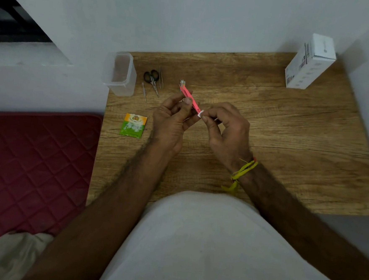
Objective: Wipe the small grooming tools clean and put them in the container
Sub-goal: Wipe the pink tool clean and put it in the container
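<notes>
Wood-grain tabletop is filling the corner between pale walls, with a quilted red mat lying beside it. Your left hand is pinching a pink grooming tool above the table's middle, while your right hand is pinching a small white wipe around its near end. Scissors are lying beside the clear container at the back left.

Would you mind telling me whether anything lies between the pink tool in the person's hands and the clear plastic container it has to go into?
The black-handled scissors and two thin metal tools lie on the wooden table between the pink tool and the clear plastic container. They lie flat, so a lifted tool would probably pass above them.
</notes>
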A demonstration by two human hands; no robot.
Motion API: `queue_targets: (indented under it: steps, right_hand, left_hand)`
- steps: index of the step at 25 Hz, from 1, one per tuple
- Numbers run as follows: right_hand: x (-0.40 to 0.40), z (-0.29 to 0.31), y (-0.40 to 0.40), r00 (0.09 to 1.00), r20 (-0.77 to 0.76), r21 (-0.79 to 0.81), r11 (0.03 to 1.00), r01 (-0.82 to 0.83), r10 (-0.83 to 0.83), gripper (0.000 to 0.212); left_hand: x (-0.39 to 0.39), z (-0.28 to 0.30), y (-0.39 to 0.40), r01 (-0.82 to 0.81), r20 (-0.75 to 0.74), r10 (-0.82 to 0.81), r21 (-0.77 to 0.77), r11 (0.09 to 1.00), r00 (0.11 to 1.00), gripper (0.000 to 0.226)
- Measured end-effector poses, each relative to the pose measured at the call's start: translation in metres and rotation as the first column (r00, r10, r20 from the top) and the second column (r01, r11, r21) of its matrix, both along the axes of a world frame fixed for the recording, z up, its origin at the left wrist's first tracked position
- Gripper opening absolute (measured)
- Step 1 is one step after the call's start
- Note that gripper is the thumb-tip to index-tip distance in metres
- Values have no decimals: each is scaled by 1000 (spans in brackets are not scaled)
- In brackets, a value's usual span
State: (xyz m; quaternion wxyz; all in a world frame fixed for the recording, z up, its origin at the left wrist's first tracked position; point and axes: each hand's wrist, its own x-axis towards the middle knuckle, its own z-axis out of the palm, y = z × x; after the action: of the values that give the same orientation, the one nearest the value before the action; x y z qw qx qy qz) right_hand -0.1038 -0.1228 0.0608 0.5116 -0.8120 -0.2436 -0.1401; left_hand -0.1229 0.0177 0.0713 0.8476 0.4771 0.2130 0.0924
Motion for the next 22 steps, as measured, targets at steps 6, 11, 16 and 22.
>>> queue_targets:
  steps: [6,11,16,22]
  right_hand:
    - [-1,2,2,1000,-5,-8,1000,8,-8,7]
    - [3,3,1,999,-48,0,1000,20,-20,5]
    - [5,0,2,999,-40,-16,1000,20,-21,5]
    - [8,-4,3,999,31,-75,997,24,-22,7]
  left_hand:
    - [-3,1,-1,-1,-11,1,-42,999,1000,13]
    - [-3,4,-2,11,-11,-11,-45,999,1000,12]
    - [-3,2,-1,-1,-14,1,-34,999,1000,10]
    - [-4,2,-2,-14,-50,12,-58,998,999,9]
